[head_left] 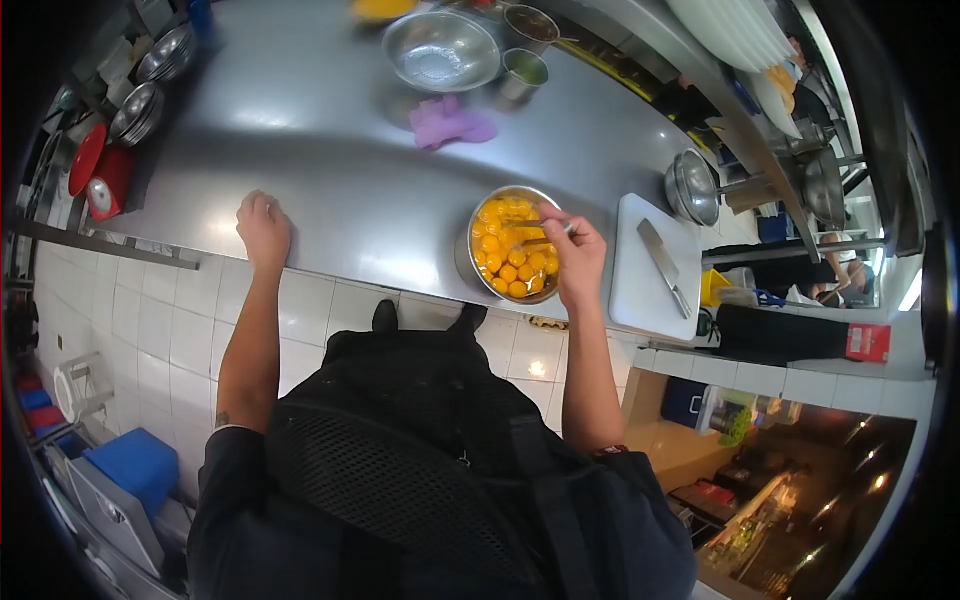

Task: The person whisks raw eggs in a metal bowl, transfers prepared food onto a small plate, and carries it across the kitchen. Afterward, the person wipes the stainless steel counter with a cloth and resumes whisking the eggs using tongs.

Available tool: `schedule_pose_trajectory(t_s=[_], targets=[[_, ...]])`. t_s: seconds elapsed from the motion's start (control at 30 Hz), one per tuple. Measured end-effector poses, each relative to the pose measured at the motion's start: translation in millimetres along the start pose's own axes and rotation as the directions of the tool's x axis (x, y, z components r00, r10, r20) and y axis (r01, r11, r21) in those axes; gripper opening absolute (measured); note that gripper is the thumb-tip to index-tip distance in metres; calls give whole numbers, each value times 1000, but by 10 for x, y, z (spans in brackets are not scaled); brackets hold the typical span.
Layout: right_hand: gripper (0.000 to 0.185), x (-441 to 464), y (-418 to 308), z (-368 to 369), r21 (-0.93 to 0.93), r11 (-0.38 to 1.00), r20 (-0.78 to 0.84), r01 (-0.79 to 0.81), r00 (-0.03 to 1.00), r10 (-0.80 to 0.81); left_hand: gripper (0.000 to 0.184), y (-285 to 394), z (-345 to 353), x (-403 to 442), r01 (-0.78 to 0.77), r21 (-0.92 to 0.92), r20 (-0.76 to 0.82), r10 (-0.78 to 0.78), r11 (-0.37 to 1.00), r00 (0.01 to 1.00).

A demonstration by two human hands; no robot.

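My left hand (263,232) rests with curled fingers on the front edge of the steel table (345,215); whether anything is inside it is hidden. At the right, my right hand (574,245) pinches a thin metal utensil (540,225) whose tips reach into a round metal bowl. Many whole egg yolks (518,262) in clear liquid fill that bowl (463,257), which stands near the table's front edge. Just right of it, a knife (660,262) lies on a white cutting board (632,285).
A purple cloth (450,122) lies behind the bowl. Farther back stand a wide metal bowl (441,52) and a small metal cup (524,75). Stacked bowls (692,187) sit beyond the board. A red scale (108,185) and more bowls (137,114) are at the left.
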State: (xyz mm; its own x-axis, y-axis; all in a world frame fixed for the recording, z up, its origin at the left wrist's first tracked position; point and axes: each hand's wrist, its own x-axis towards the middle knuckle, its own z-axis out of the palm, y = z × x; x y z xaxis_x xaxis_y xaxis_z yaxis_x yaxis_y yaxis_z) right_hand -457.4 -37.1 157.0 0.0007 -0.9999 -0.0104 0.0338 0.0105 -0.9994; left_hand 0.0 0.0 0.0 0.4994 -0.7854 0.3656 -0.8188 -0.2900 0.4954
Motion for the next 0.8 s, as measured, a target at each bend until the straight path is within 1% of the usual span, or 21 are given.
schedule_pose_trajectory(t_s=[0.03,0.07,0.1,0.17,0.2,0.27,0.3,0.37,0.43,0.47,0.5,0.53,0.6,0.63,0.7,0.73,0.8], targets=[[10,-45,10,8,-68,996,-2,59,998,-59,19,63,3,-38,16,22,-4,-16,1000,1000],[9,-86,11,23,-137,984,0,116,993,-117,18,104,23,-73,32,43,-7,-32,999,999],[9,-28,186,367,-63,989,-14,136,990,-138,18,-103,-168,278,-17,90,-44,21,996,999],[17,-59,122,315,-146,989,-88,18,996,-31,17,-44,-29,67,-48,56,-74,52,997,996],[17,-23,126,286,-158,987,-79,19,996,-32,17,-19,-2,41,-35,50,-75,39,998,996],[19,35,214,285,-326,943,-148,-62,989,13,15,-44,5,51,-92,-24,-97,89,995,991],[19,56,234,311,-332,941,-144,-72,989,25,15,-44,-2,31,-81,-20,-87,79,997,993],[20,126,230,387,-201,966,-188,161,962,-199,14,-19,-8,33,-109,12,-143,109,994,984],[21,118,115,376,-201,968,-169,148,968,-183,15,-59,10,43,-84,24,-124,86,996,989],[21,95,46,346,-182,981,-54,65,996,-76,16,-77,26,45,-79,11,-111,80,997,991],[23,72,9,318,-172,985,62,-22,998,33,17,-83,20,46,-76,-2,-100,75,997,992],[23,51,38,281,-178,984,69,-25,997,38,17,-85,12,37,-66,-3,-99,65,998,993],[30,55,87,218,-115,991,-98,-64,994,53,18,-61,12,40,-17,5,-69,17,1000,997],[30,62,50,175,-122,991,-84,-61,995,51,18,-66,27,42,-3,6,-76,3,1000,997],[34,58,-51,91,106,980,-224,170,964,-143,17,-99,43,40,-1,56,-62,4,998,998],[34,56,-125,83,106,981,-219,164,966,-138,17,-107,38,37,5,60,-60,-1,998,998],[34,35,-261,60,106,936,-193,336,930,-312,17,-66,36,38,1,92,-59,4,996,998]])
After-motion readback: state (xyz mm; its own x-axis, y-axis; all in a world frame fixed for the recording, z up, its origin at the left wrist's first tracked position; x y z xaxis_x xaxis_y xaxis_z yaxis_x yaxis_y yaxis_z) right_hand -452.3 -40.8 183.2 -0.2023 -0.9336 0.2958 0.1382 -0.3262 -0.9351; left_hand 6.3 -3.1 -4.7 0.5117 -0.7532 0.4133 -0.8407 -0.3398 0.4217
